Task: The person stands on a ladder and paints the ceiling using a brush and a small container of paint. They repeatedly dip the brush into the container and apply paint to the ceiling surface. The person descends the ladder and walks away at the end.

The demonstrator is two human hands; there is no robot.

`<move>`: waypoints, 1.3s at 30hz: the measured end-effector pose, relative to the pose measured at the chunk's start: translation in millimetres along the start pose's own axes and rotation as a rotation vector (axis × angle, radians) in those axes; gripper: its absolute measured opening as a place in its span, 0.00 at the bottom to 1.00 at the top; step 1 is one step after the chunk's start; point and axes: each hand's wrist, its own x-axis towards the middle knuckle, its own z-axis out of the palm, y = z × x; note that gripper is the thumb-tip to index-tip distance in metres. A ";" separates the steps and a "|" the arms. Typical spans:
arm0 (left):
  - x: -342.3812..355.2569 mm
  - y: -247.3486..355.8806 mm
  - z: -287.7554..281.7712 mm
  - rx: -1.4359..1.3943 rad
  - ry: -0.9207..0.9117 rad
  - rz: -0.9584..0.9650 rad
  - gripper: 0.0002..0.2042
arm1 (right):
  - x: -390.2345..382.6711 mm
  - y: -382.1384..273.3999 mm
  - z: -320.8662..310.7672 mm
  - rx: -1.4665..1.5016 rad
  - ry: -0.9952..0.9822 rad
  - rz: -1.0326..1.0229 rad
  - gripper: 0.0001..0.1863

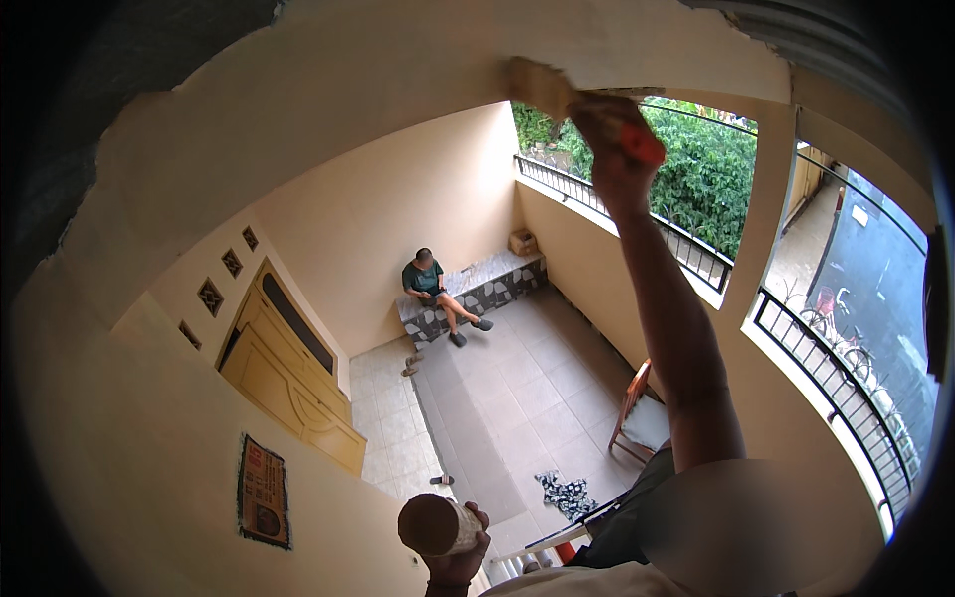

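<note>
a yellow door [288, 373] is standing at left; low down, the left hand [466, 559] is clasping a round container [462, 529]; beyond it a person [425, 279] is sitting on a bench [507, 284]; high up, well apart from the left, the right hand [619, 144] is gripping a blurred brush [538, 88] that is resting against the pale beam [398, 80].

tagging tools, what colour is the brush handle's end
The brush handle's end is red-orange; head view.
</note>
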 end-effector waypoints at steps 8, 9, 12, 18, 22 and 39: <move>7.1 -6.3 -3.6 -0.022 0.019 -0.067 0.23 | -2.8 -22.7 -155.7 -0.168 0.371 -0.017 0.09; 7.4 -9.6 -5.3 -0.018 0.034 -0.078 0.23 | -27.1 -31.7 -181.3 -0.169 0.403 0.140 0.10; 25.4 -20.6 -1.2 0.021 0.013 -0.158 0.23 | -125.0 -45.4 -307.7 -0.726 0.249 0.407 0.14; 63.6 -42.9 0.0 0.042 -0.005 -0.348 0.21 | -352.7 -170.2 -526.0 -1.238 -0.193 0.952 0.16; 85.2 -65.8 7.9 0.039 0.029 -0.421 0.20 | -394.2 -274.5 -510.6 -1.530 -0.629 1.413 0.07; 149.9 -150.5 36.6 -0.041 0.008 -0.695 0.23 | -425.3 -346.3 -504.0 -0.814 -0.226 1.918 0.13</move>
